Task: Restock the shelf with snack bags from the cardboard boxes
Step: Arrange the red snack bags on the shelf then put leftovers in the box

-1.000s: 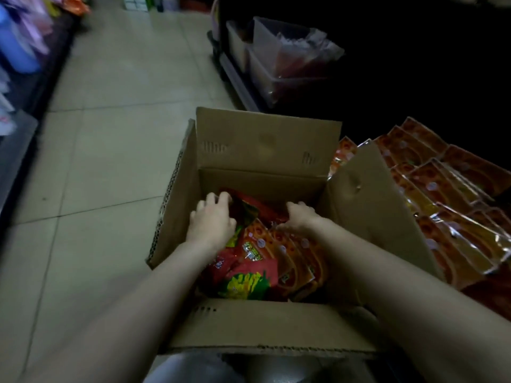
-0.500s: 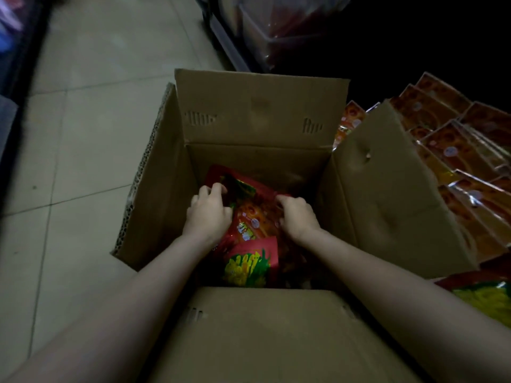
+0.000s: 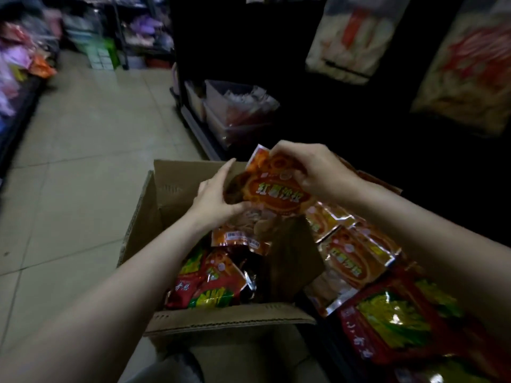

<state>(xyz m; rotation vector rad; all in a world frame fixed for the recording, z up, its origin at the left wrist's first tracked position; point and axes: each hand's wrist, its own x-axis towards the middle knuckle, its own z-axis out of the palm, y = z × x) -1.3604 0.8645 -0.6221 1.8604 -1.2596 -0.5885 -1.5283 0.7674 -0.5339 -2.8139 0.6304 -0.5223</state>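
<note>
An open cardboard box [image 3: 154, 217] stands on the floor in front of me with red and green snack bags [image 3: 213, 283] inside. Both hands hold a small stack of orange snack bags [image 3: 273, 194] lifted above the box. My left hand [image 3: 215, 197] grips the stack's left and lower side, thumb underneath. My right hand [image 3: 309, 167] pinches its top right corner. To the right lies the low shelf with rows of the same orange bags [image 3: 351, 258] and larger red and green bags [image 3: 398, 324] near me.
A tiled aisle floor [image 3: 83, 161] runs left of the box. Clear plastic bins [image 3: 235, 111] sit on the shelf base farther back. Big pale bags [image 3: 354, 34] hang above the dark shelf. Shelves with purple goods [image 3: 16, 64] line the left side.
Both hands were down inside the box on the bags; now they have risen out of it with a stack of orange bags, carried up and to the right. The camera has tilted upward.
</note>
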